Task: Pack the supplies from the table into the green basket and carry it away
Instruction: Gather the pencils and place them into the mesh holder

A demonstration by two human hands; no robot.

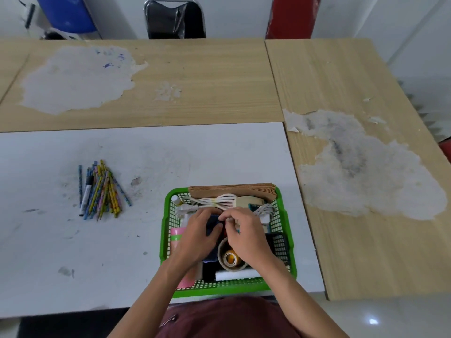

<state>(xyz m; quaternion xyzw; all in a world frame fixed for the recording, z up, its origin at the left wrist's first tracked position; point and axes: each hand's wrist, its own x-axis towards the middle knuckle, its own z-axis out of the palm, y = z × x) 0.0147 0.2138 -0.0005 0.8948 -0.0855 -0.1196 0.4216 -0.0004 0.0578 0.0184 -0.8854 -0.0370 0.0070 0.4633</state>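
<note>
The green basket stands at the near edge of the white table. It holds brown paper bags, white cables, a tape roll, pink rolls and other small items. Both hands are inside it. My left hand grips a dark blue object in the basket's middle. My right hand has its fingers curled at the same spot, pinching something small I cannot make out. A pile of coloured pencils and a marker lies on the table to the left of the basket.
Wooden tables with worn patches adjoin the white table behind and to the right. A black chair, a blue seat and a red object stand beyond the far edge.
</note>
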